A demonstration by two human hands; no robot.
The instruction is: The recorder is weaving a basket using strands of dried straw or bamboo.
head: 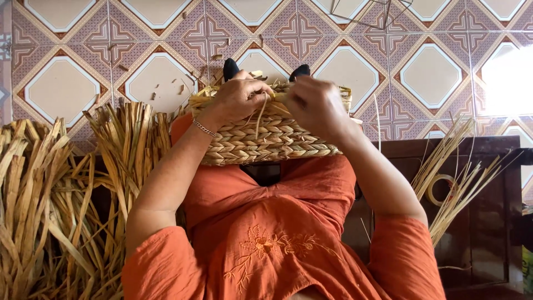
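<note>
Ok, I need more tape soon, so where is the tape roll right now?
In the head view the tape roll is on the right, on the dark wooden table, among loose dried straw stalks, beyond the right hand's forearm.

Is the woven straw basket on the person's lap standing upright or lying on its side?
Cannot tell. The tan braided-straw basket shows only its braided wall; both hands cover its far edge, and no opening shows.

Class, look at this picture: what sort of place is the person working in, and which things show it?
Probably a home craft workspace for weaving. Both hands work on a plaited basket, bundles of dried reeds lie beside, and the floor is patterned tile.
</note>
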